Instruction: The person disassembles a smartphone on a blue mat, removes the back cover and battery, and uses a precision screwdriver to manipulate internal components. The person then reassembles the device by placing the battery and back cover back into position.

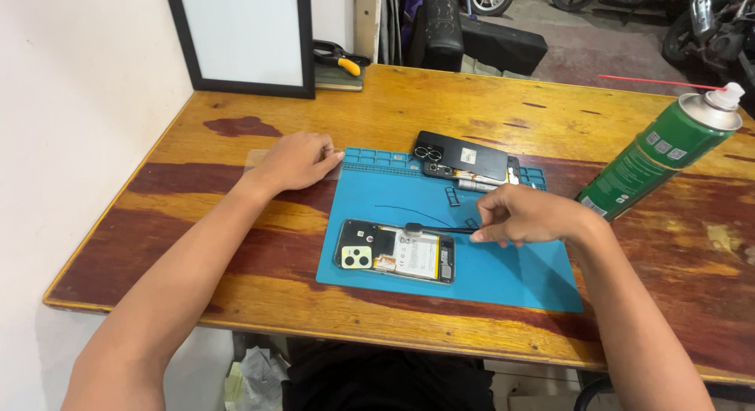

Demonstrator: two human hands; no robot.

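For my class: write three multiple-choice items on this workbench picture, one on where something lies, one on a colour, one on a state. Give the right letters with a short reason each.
1. Where does the opened phone lie?
A. on the blue mat
B. on the bare wood of the table
C. beside the framed board

2. What colour is the spray can?
A. red
B. green
C. yellow

3. What is the state of the phone under the right hand?
A. back cover on
B. back cover off, insides showing
C. wrapped in a box

Answers:
1. A: the phone rests wholly on the mat's near left part.
2. B: the can's body is green, with a white cap and a thin red straw.
3. B: its battery and inner parts lie bare, and the right hand holds a thin dark tool over it. The left hand rests by the mat's far left corner.
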